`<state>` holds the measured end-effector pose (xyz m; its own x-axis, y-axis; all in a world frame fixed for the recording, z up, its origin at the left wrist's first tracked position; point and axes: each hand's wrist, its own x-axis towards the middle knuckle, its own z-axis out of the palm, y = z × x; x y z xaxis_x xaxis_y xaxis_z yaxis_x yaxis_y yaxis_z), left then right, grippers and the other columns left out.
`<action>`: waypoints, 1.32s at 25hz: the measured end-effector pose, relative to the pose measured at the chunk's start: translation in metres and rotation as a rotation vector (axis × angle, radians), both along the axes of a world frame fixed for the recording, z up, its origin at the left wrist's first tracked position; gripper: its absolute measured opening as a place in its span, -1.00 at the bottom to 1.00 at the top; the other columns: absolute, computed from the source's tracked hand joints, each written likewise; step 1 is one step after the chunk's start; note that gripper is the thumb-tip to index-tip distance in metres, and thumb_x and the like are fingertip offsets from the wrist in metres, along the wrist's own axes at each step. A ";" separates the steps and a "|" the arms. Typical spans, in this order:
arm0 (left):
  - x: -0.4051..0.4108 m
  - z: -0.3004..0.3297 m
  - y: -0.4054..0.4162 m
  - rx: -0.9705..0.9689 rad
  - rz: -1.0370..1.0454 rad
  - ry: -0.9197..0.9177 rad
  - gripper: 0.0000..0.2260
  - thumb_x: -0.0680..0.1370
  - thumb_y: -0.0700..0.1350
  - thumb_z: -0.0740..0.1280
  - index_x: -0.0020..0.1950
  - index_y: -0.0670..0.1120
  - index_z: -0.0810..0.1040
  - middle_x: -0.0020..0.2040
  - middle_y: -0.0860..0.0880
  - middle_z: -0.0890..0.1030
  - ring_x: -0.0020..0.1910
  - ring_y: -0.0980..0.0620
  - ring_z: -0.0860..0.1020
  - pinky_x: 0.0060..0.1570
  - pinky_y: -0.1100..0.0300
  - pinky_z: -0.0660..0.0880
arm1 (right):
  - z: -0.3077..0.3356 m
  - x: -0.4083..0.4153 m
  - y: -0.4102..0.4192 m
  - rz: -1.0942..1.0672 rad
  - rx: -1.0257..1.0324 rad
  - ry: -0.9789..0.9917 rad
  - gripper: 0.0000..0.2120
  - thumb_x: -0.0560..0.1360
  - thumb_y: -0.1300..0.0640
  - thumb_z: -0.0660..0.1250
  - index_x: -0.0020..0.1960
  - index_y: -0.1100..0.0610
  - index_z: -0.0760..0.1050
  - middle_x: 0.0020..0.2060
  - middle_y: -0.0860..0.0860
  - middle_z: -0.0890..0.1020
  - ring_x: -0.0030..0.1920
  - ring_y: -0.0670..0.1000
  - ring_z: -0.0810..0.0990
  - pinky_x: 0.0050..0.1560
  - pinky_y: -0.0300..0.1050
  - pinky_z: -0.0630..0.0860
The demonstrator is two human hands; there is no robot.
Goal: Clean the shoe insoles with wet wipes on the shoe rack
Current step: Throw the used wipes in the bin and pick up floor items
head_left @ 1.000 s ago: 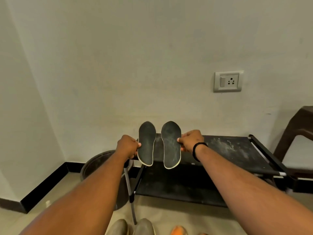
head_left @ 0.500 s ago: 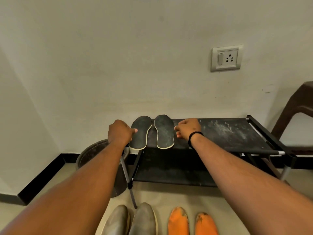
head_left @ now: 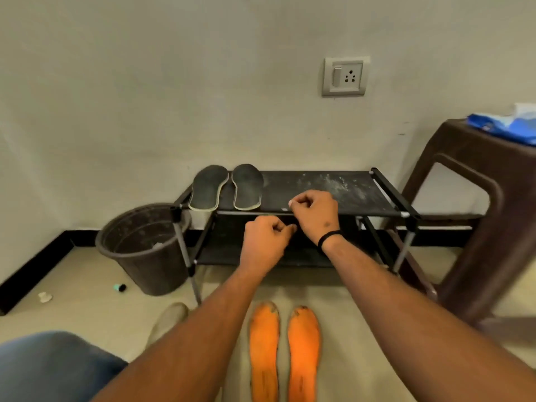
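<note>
A lived-in home corner is showing here: a low black shoe rack (head_left: 319,187) is standing against a plain painted wall, a dusty bin (head_left: 145,250) sitting left of the hands, a brown plastic chair (head_left: 478,216) to their right, a wall socket (head_left: 345,76) above, orange insoles (head_left: 284,352) lying on tiled floor.

Black insoles (head_left: 226,187), orange insoles (head_left: 284,352), brown bucket (head_left: 145,250)

Dim warm indoor light, soft shadows, wide-angle edge distortion, slight blur.
</note>
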<state>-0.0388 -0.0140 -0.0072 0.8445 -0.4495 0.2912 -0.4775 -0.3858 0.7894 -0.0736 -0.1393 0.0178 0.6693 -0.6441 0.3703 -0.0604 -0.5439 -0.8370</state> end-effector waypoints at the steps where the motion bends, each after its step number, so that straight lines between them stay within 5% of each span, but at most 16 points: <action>1: -0.011 -0.023 -0.004 0.026 -0.021 -0.001 -0.70 0.49 0.01 0.47 -0.38 -0.06 0.53 -0.48 0.01 0.57 -0.48 0.11 0.56 -0.39 0.19 0.51 | -0.013 -0.014 -0.001 -0.019 0.001 0.013 -0.86 0.44 0.12 0.44 -0.30 0.04 0.61 -0.44 -0.13 0.59 -0.34 -0.20 0.56 -0.28 -0.42 0.41; 5: -0.040 -0.120 -0.002 0.192 -0.034 0.159 -0.67 0.46 0.12 0.41 -0.38 -0.06 0.51 -0.44 0.00 0.59 -0.39 0.01 0.61 -0.31 0.06 0.57 | -0.095 -0.064 -0.003 -0.142 0.087 0.090 -0.83 0.46 0.11 0.41 -0.30 0.06 0.58 -0.45 -0.11 0.56 -0.38 -0.20 0.51 -0.33 -0.39 0.36; 11: -0.036 -0.234 0.042 0.453 0.230 0.635 -0.72 0.30 0.12 0.38 -0.22 -0.09 0.62 -0.20 -0.08 0.71 -0.17 -0.14 0.69 -0.15 -0.02 0.66 | -0.215 -0.109 -0.008 -0.283 0.423 0.479 -0.79 0.44 0.17 0.34 -0.34 0.22 0.52 -0.38 0.08 0.62 -0.24 0.15 0.62 -0.25 -0.13 0.50; 16: -0.041 -0.217 0.032 0.595 0.329 0.462 -0.81 0.44 0.01 0.46 0.00 -0.02 0.62 0.00 -0.06 0.65 -0.02 -0.12 0.63 -0.13 0.13 0.53 | -0.263 -0.117 -0.003 -0.276 0.468 0.684 -0.90 0.48 0.13 0.34 -0.06 0.08 0.63 -0.06 0.01 0.69 -0.06 0.07 0.63 0.00 -0.13 0.57; 20: -0.062 -0.244 0.034 0.763 0.363 0.385 -0.66 0.49 0.07 0.44 0.17 -0.07 0.53 0.15 -0.09 0.54 0.10 -0.12 0.57 -0.12 0.09 0.47 | -0.290 -0.107 0.010 -0.304 0.451 0.732 -0.59 0.49 -0.03 0.39 0.29 0.09 0.51 0.16 0.05 0.62 0.13 0.09 0.61 0.09 -0.10 0.53; 28: -0.062 -0.275 0.032 0.781 0.462 0.540 -0.23 0.29 0.09 0.61 0.32 -0.14 0.31 0.23 -0.21 0.46 0.20 -0.24 0.52 0.01 -0.07 0.54 | -0.322 -0.090 0.037 -0.290 0.341 0.958 -0.67 0.43 0.11 0.34 0.17 0.09 0.39 0.08 0.07 0.57 0.09 0.15 0.58 0.03 0.00 0.58; 33: -0.054 -0.276 0.031 0.680 0.523 0.574 -0.44 0.36 0.00 0.59 0.22 -0.12 0.40 0.15 -0.18 0.57 0.11 -0.23 0.59 0.00 -0.04 0.54 | -0.318 -0.076 0.037 -0.256 0.378 0.917 -0.81 0.48 0.20 0.29 0.09 0.10 0.51 0.04 0.05 0.62 0.05 0.12 0.61 -0.04 -0.15 0.49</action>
<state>-0.0931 0.0166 -0.2835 0.9133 0.0946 -0.3960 0.2580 -0.8870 0.3831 -0.1496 -0.1028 -0.3000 0.4187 -0.7759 -0.4719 -0.8409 -0.1351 -0.5240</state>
